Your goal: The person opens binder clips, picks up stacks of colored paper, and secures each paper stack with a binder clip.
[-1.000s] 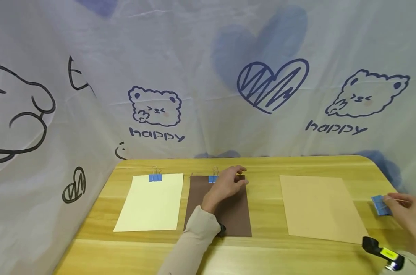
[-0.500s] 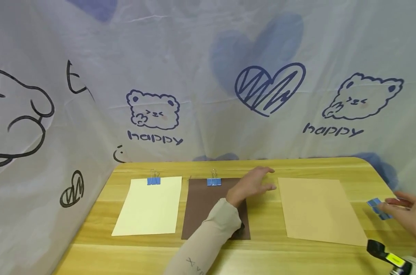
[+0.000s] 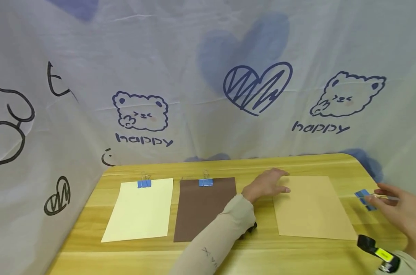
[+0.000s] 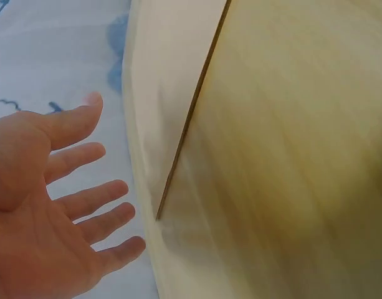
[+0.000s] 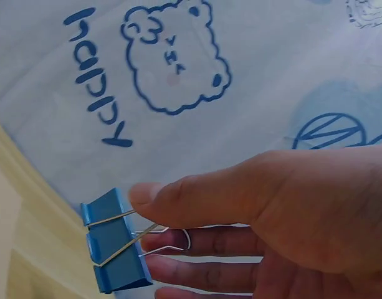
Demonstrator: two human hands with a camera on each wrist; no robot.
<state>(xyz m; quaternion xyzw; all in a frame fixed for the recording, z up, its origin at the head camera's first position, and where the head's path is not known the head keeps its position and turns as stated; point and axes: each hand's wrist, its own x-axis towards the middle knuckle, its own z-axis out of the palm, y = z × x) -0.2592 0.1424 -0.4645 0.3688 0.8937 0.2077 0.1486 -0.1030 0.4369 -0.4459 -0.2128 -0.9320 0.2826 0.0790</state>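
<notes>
In the head view my left hand (image 3: 265, 186) hovers at the far left corner of a tan sheet of paper (image 3: 312, 206). Its fingers and thumb are spread and hold nothing, as the left wrist view also shows. To the right of that sheet, my right hand (image 3: 402, 208) pinches a blue binder clip (image 5: 116, 252) by its wire handles between thumb and fingers. The clip is held apart from the paper, above the table. A brown sheet (image 3: 199, 206) lies partly behind the left sleeve, with a blue binder clip (image 3: 206, 183) on its far edge.
Farther left lies a pale yellow sheet (image 3: 140, 210) with another blue binder clip (image 3: 144, 184) on its far edge. All sheets rest on a wooden table (image 3: 152, 256). A white printed cloth (image 3: 201, 114) hangs behind the table and along its left side.
My left hand has moved right from over the brown sheet to the tan sheet's corner. The right hand, holding its binder clip, has shifted slightly left in view and the clip has tilted.
</notes>
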